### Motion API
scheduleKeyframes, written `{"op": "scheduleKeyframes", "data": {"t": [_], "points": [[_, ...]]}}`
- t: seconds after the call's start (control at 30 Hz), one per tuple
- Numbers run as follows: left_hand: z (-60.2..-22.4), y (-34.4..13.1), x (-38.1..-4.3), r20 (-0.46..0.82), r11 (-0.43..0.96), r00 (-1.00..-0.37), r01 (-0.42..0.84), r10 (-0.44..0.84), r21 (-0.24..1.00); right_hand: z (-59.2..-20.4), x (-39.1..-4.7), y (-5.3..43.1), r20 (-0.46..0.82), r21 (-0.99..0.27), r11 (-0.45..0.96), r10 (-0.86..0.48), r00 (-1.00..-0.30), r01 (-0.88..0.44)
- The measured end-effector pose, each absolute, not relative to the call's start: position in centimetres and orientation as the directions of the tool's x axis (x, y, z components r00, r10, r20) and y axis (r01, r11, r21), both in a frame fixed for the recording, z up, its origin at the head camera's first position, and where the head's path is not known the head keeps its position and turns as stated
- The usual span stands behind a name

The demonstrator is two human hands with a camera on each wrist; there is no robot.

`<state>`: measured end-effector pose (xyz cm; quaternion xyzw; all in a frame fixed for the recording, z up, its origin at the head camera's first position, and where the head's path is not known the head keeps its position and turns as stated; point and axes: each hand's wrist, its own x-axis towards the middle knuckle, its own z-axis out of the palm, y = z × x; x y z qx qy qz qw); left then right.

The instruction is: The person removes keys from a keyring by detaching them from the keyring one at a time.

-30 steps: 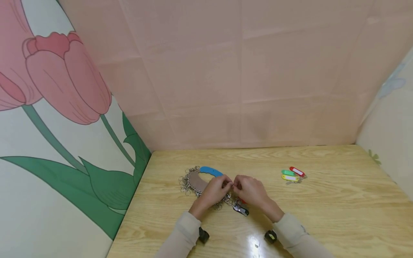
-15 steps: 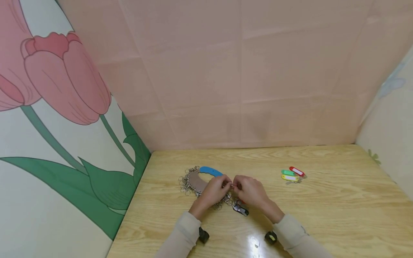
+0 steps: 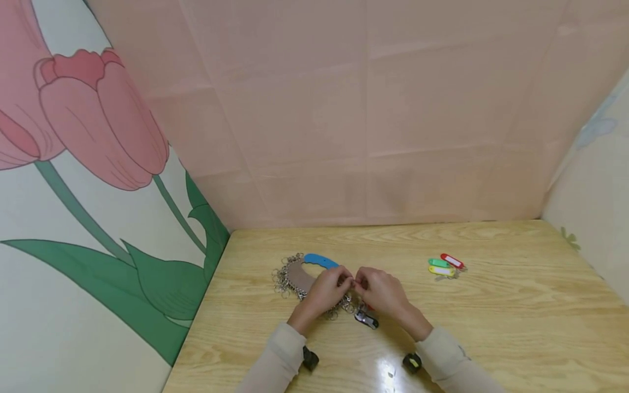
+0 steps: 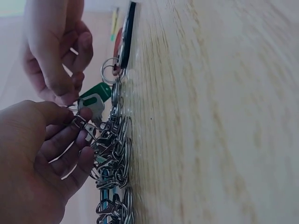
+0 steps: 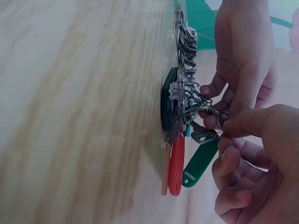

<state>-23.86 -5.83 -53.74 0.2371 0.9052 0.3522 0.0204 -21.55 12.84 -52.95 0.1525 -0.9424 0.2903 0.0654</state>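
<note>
My left hand (image 3: 328, 286) pinches metal clasp (image 4: 89, 128); my right hand (image 3: 382, 289) pinches ring bearing green tag (image 5: 201, 164) and key (image 5: 202, 134), by crescent holder's (image 3: 297, 274) right side. Probably joining them; next calls for steady pinch.

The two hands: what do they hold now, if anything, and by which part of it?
The right hand holds the key and green key tag by, apparently, their thin ring. The left hand pinches a metal clasp by its ring end.
</note>
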Motion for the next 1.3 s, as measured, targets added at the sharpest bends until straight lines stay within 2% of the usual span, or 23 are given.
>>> {"op": "scheduleKeyframes", "data": {"t": [0.53, 1.3], "points": [[-53.61, -5.79, -23.6, 0.141, 0.628, -0.875, 0.436, 0.463, 0.645, -53.0, -21.57, 12.82, 0.191, -0.552, 0.782, -0.22, -0.956, -0.291], [-53.6, -5.96, -23.82, 0.159, 0.66, -0.884, 0.439, 0.441, 0.61, -52.87, -21.49, 13.06, 0.221, -0.559, 0.751, -0.273, -0.936, -0.351]]}}
